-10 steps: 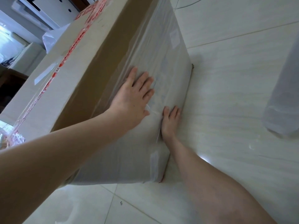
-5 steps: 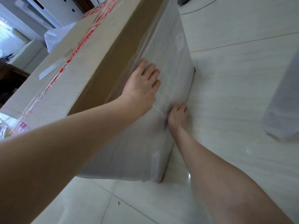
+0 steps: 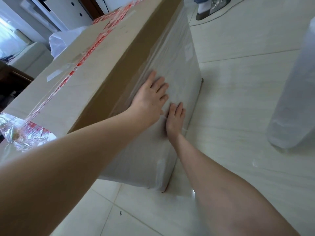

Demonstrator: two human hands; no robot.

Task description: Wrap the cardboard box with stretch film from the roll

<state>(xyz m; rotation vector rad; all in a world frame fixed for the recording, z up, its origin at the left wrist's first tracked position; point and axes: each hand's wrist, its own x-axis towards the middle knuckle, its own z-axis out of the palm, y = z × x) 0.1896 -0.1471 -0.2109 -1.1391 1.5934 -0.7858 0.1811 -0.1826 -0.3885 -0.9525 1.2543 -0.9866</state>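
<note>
Both my left hand (image 3: 150, 97) and right hand (image 3: 175, 116) lie flat and open, grasping nothing, on the film-covered side of the cardboard box (image 3: 105, 79), while the stretch film roll (image 3: 293, 99) stands on the floor well off to my right, nearer my right hand.

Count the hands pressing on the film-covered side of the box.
2: the left hand lies flat higher up the brown cardboard box; the right hand lies flat just below it.

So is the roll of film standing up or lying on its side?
Standing up. The roll stands on end on the floor tiles, right of the box; its top is out of frame.
</note>
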